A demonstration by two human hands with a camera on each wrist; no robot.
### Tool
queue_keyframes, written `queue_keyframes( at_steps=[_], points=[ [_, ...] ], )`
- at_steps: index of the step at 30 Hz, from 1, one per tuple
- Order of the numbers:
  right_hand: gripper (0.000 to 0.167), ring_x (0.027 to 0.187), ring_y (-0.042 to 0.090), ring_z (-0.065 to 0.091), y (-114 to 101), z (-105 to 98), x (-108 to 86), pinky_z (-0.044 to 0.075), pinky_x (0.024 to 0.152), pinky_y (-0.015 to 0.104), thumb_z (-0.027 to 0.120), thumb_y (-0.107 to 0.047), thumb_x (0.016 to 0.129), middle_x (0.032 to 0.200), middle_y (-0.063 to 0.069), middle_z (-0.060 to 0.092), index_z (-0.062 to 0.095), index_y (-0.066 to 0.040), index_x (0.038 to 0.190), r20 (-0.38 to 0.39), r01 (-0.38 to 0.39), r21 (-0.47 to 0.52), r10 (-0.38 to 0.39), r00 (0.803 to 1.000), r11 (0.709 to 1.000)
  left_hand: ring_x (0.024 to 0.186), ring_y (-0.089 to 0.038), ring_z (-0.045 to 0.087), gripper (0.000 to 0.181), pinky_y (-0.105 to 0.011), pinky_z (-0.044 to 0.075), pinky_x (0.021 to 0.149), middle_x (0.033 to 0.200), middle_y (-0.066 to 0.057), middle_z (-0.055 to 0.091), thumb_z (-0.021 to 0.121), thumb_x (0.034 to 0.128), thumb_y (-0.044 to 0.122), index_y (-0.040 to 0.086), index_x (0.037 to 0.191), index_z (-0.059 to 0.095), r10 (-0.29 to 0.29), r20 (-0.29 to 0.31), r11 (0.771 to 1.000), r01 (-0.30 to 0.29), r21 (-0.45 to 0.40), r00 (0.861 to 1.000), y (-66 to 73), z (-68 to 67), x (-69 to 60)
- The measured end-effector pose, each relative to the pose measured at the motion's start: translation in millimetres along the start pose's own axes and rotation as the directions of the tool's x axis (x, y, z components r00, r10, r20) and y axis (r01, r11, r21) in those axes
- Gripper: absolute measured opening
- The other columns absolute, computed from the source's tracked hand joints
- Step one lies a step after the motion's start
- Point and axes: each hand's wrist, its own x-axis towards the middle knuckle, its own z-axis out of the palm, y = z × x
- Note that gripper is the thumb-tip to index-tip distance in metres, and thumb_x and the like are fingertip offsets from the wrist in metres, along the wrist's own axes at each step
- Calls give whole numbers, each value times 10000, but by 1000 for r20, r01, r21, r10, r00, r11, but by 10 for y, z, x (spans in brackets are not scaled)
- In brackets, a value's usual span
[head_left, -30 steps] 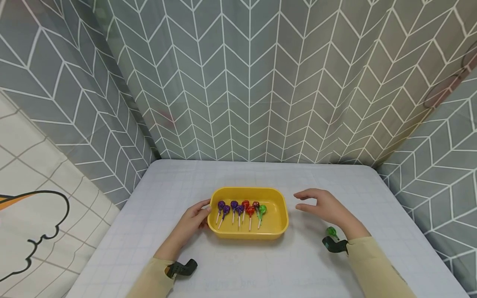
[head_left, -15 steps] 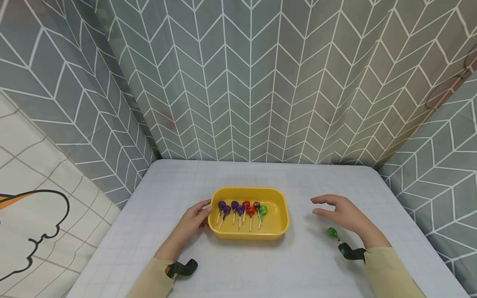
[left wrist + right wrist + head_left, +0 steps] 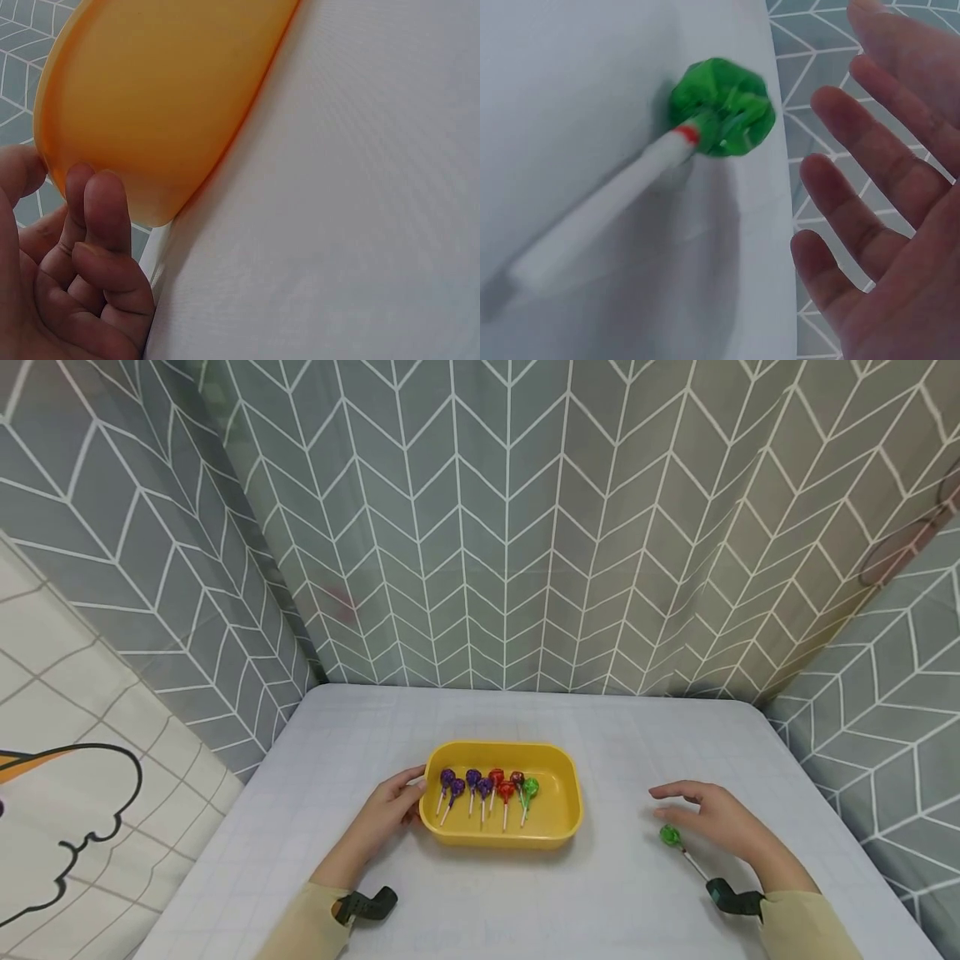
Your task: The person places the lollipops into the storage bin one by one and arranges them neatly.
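Observation:
A yellow tray (image 3: 501,841) sits mid-table with several lollipops inside: purple ones (image 3: 457,787) at the left, red ones (image 3: 506,790) and a dark red one (image 3: 517,778) in the middle, and a green one (image 3: 530,788) to their right. My left hand (image 3: 386,814) holds the tray's left end, thumb at the rim and fingertips (image 3: 105,206) against the outer wall. Another green lollipop (image 3: 724,109) lies on the table at the right. Over and just beside it, my right hand (image 3: 716,818) hovers with fingers spread and nothing in them.
The white-covered table (image 3: 600,902) meets a grey chevron-patterned curtain (image 3: 510,568) at its back edge, with more on both sides. Black wrist cameras (image 3: 366,904) are strapped on both wrists. Between the tray and the loose lollipop lies bare tablecloth.
My right hand has moved right and nearer to me, away from the tray, uncovering more of the loose green lollipop. My left hand keeps its place on the tray.

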Motion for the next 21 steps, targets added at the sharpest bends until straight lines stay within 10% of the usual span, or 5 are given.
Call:
queue_keyframes(
  at_steps=[21],
  points=[
    [440, 1262, 470, 473, 97, 11, -175, 390, 965, 622, 749, -426, 863, 1269, 128, 633, 707, -141, 1196, 98, -94, 34, 90, 991, 995, 713, -259, 584, 504, -308, 482, 599, 897, -102, 678, 580, 993, 426, 180, 1428, 518, 0, -3, 1000, 0, -3, 1000, 16, 2, -4]
  ],
)
